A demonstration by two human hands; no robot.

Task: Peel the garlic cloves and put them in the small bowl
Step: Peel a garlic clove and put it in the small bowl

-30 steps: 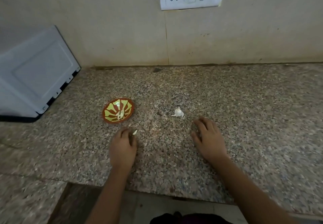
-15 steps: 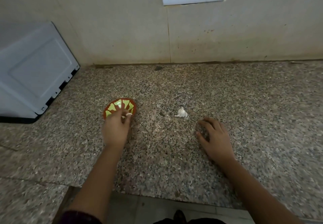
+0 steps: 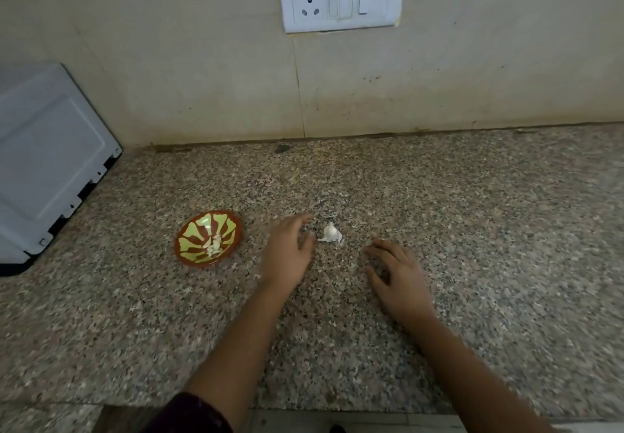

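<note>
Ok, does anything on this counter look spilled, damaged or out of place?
Nothing spilled or broken. The red bowl with yellow-green pattern sits upright holding pale cloves. Minor oddities: a dark blotch at the back edge of the speckled granite counter, and dark specks on the beige wall tile.

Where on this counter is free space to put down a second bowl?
The widest bare patch of the counter lies right of the right hand, up to the wall. Another lies between the wall and the garlic. It is crowded from the small bowl across the left hand to the garlic.
</note>
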